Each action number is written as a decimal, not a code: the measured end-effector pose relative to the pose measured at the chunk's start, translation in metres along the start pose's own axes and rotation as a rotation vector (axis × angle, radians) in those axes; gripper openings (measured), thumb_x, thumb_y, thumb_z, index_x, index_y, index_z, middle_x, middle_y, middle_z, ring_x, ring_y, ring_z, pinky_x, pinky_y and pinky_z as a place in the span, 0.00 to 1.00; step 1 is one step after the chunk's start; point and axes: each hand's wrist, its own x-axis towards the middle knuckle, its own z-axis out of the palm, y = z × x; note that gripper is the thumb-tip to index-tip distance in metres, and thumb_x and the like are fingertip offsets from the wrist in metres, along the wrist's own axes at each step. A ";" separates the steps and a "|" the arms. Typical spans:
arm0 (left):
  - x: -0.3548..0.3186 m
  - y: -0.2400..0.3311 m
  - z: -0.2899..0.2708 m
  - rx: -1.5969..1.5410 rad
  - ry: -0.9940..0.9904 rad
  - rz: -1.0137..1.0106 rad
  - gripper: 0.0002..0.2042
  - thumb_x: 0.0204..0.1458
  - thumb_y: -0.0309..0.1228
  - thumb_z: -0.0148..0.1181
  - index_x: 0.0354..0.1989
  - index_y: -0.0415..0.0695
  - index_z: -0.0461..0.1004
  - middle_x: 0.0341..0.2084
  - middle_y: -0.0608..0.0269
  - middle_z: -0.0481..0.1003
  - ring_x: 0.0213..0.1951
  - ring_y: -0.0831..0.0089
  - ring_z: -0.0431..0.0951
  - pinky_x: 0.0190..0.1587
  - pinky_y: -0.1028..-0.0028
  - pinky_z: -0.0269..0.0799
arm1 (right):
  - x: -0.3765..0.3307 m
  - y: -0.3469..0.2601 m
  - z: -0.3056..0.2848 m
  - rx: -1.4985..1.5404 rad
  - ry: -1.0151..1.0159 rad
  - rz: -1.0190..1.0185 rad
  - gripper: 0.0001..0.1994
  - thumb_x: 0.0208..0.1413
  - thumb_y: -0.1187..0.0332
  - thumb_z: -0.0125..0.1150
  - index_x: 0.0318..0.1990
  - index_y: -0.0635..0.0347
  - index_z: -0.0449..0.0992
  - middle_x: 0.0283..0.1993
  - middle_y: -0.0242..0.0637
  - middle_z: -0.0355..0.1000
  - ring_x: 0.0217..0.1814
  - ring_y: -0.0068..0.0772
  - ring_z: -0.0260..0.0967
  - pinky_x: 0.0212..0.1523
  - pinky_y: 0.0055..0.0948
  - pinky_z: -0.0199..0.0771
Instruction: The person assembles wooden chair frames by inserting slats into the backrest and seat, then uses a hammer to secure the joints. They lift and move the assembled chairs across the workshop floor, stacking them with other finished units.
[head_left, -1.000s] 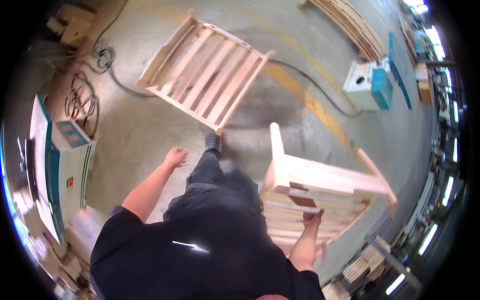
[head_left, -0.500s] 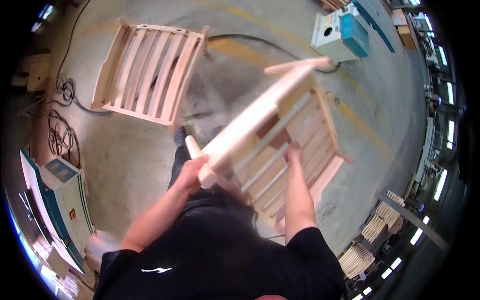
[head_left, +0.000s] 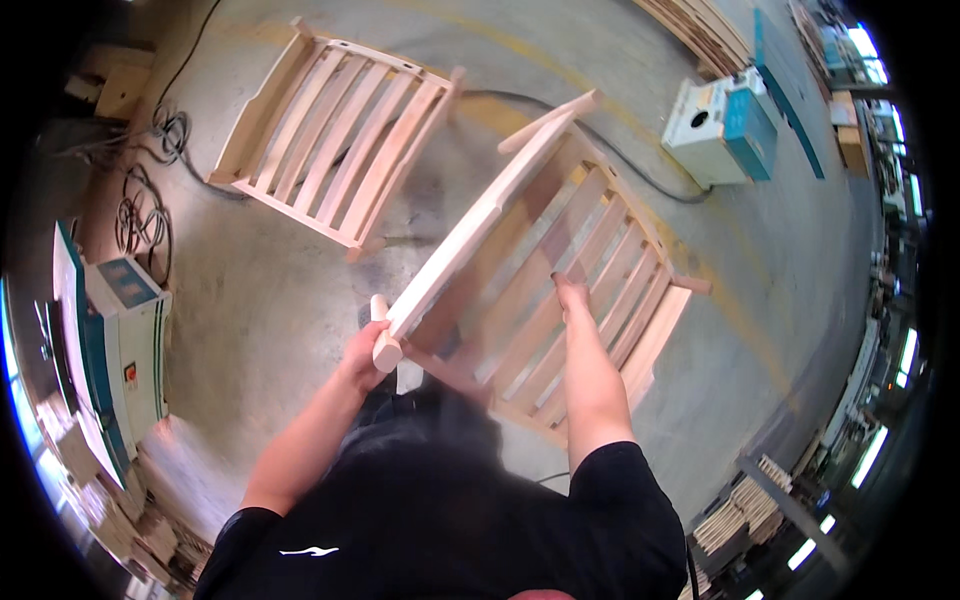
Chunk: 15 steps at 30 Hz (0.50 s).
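A pale wooden frame with slats (head_left: 610, 240), like a small bed, is held tilted in front of me, its long solid side rail (head_left: 470, 230) raised toward the left. My left hand (head_left: 366, 352) is closed around the post (head_left: 387, 352) at the near left corner of this frame. Over the slats, my right hand (head_left: 573, 296) is closed and appears to grip one slat; its fingertips are partly hidden. A second, similar slatted frame (head_left: 345, 140) rests on the floor, farther off to the left and apart from my hands.
A white and teal machine box (head_left: 715, 130) stands at the far right, with a dark hose (head_left: 640, 180) on the floor beside it. Coiled cables (head_left: 140, 215) lie at the left, near a machine cabinet (head_left: 135, 350). Stacked wooden pieces (head_left: 745, 510) are at the lower right.
The held frame has swung left against the floor, and its side rail stands farther from the slats in view. My left hand stays on the post. A brownish patch beside my right hand no longer shows.
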 end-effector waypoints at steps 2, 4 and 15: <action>0.015 0.000 -0.003 -0.052 0.024 0.031 0.21 0.61 0.36 0.52 0.58 0.37 0.61 0.43 0.56 0.68 0.44 0.63 0.74 0.47 0.61 0.82 | 0.018 -0.008 0.019 0.074 -0.058 -0.016 0.28 0.47 0.59 0.69 0.51 0.73 0.76 0.52 0.49 0.76 0.54 0.41 0.74 0.53 0.35 0.72; 0.041 -0.002 -0.027 -0.131 0.004 0.058 0.20 0.61 0.35 0.52 0.58 0.38 0.62 0.41 0.57 0.69 0.42 0.64 0.74 0.46 0.61 0.82 | 0.023 -0.023 0.032 0.113 -0.121 0.004 0.28 0.46 0.59 0.70 0.50 0.73 0.76 0.51 0.49 0.77 0.53 0.41 0.74 0.53 0.35 0.72; 0.144 0.016 -0.054 -0.199 0.336 0.366 0.22 0.62 0.39 0.57 0.49 0.27 0.69 0.41 0.51 0.76 0.36 0.64 0.79 0.35 0.64 0.79 | 0.104 -0.027 0.148 -0.119 0.003 -0.056 0.29 0.43 0.56 0.72 0.47 0.73 0.77 0.46 0.53 0.78 0.49 0.44 0.77 0.51 0.37 0.74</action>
